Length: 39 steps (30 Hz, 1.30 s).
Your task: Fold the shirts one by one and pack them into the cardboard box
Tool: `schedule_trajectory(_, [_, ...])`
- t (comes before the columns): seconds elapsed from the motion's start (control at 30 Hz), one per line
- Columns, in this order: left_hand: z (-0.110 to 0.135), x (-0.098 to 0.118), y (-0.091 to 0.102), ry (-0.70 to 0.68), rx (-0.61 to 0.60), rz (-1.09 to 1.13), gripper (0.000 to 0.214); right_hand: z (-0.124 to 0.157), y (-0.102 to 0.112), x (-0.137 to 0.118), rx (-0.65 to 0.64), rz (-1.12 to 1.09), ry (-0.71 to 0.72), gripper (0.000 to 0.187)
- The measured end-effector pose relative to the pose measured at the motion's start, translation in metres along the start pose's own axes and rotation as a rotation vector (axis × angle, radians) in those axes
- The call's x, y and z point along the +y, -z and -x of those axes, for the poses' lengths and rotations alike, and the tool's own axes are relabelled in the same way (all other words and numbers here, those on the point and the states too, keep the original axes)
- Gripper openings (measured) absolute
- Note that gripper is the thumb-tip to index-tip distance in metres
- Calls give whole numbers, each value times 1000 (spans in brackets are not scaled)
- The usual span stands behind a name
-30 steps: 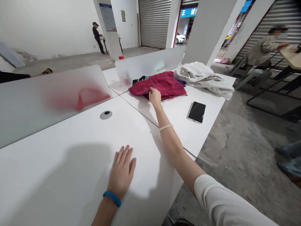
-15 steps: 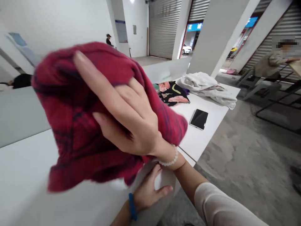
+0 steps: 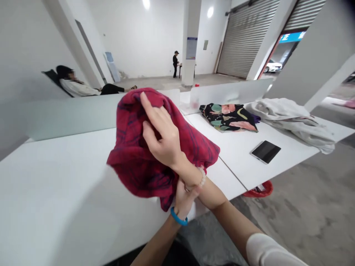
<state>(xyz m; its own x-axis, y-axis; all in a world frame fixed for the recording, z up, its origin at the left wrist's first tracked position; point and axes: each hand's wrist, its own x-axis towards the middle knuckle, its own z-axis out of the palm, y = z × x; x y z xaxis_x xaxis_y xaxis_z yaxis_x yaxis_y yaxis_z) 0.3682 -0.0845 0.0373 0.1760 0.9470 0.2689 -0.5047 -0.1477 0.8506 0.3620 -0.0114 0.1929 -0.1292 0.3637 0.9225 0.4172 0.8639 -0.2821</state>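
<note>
My right hand (image 3: 162,140) is closed on a bunched red plaid cloth (image 3: 133,162) and holds it up above the white table (image 3: 55,184); its index finger lies stretched along the fabric. A bead bracelet sits on that wrist. My left hand (image 3: 183,201), with a blue band on its wrist, is tucked under my right wrist at the cloth's lower edge. Its fingers are hidden behind the cloth and the wrist.
A dark floral cloth (image 3: 229,117), a heap of white cloth (image 3: 288,118) and a black tablet (image 3: 265,151) lie on the table to the right. A red basin (image 3: 257,191) sits under the table's edge. Frosted partitions (image 3: 69,114) line the back. One person reclines (image 3: 80,87); another stands far off (image 3: 175,63).
My right hand took the red cloth off the pile, baring the floral cloth, and brought it over the near table. My left hand rose from the tabletop to under my right wrist.
</note>
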Motion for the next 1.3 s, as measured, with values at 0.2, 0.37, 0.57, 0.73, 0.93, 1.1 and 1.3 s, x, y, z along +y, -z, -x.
schedule_trajectory(0.2, [9, 40, 7, -191, 217, 153, 75, 16, -23, -32, -26, -36, -103, 50])
schedule_trajectory(0.37, [28, 59, 22, -172, 144, 104, 84, 7, -27, -63, -71, 10, -94, 48])
schedule_trajectory(0.57, [58, 47, 37, -171, 74, -89, 82, 0, -30, -94, -257, 76, -126, 61])
schedule_trajectory(0.73, [66, 54, 33, -233, 192, -38, 53, -3, -41, -119, -146, -50, -36, 52])
schedule_trajectory(0.93, [73, 64, 35, -279, 268, -32, 44, -5, -37, -135, -212, 37, -28, 54])
schedule_trajectory(1.1, [77, 62, 42, -244, 295, -46, 45, -4, -45, -139, -287, 139, -16, 58])
schedule_trajectory(1.3, [81, 62, 56, -112, 177, -227, 59, 6, -69, -101, -355, 252, -45, 59])
